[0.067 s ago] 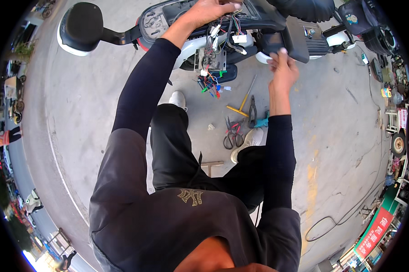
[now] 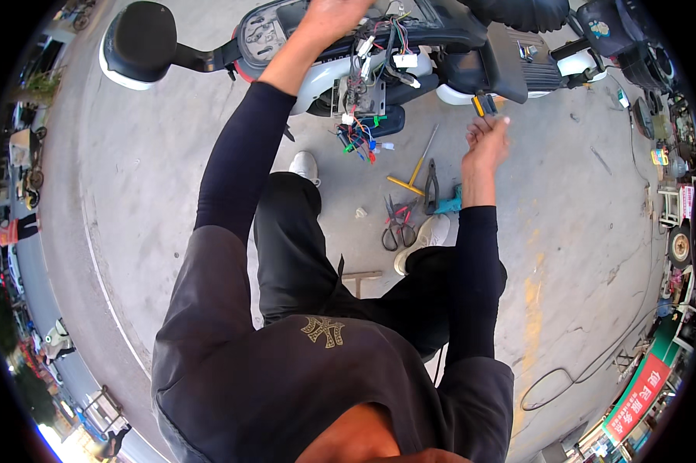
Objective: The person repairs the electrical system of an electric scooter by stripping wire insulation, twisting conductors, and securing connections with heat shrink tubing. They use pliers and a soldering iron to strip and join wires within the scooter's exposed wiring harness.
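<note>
An electric scooter (image 2: 317, 87) spans the top of the view, with a bundle of coloured wires and white connectors (image 2: 369, 62) hanging from its open body. Below them sits a grey metal box (image 2: 371, 99). My left hand (image 2: 336, 19) is over the scooter's rear body, left of the wires; its fingertips are cut off by the upper edge. In front of the footboard, my right hand (image 2: 487, 144) is closed around a small yellow-and-black object (image 2: 483, 106) that points up and away. Its exact kind is too small to tell.
Between my feet and the scooter lie a yellow T-handle tool (image 2: 406, 186), dark pliers (image 2: 430, 185), scissors (image 2: 398, 234) and a teal tool (image 2: 448, 202). A black cable (image 2: 552, 372) loops over the ground at right, near a cluttered stall with a red banner (image 2: 637, 399).
My right hand has drawn slightly down from the scooter, and the yellow-and-black object now shows in it. My left hand has shifted up and left, away from the wires.
</note>
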`<action>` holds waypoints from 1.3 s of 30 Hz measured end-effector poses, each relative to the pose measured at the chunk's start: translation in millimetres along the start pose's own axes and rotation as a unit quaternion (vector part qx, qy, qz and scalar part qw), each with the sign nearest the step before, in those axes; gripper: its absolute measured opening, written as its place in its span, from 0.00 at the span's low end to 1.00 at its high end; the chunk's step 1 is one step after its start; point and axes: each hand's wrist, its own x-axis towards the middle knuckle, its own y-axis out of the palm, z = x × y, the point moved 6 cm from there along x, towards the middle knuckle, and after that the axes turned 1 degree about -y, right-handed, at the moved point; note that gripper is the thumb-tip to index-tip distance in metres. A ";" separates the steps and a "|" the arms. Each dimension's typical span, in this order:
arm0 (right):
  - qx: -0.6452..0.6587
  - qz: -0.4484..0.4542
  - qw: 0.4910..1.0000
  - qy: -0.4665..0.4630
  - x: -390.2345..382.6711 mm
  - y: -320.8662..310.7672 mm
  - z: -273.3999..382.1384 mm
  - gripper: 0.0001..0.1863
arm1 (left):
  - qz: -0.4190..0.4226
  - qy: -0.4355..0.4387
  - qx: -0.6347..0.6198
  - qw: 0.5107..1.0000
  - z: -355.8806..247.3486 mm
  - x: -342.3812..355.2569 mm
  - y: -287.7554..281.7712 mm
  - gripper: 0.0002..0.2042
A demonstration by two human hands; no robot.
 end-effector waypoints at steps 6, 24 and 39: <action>-0.226 -0.013 0.972 0.055 52.0 -188.4 -168.5 0.16 | -0.209 0.058 0.328 0.920 -16.7 -185.1 -18.6 0.08; -0.769 0.110 0.629 -0.017 -124.4 -258.8 -367.4 0.27 | 0.069 0.093 0.539 0.834 41.3 -196.2 24.5 0.08; -0.299 0.159 0.854 0.394 -120.7 -267.6 -354.0 0.14 | 0.112 0.221 0.493 0.834 -5.6 -210.6 70.2 0.17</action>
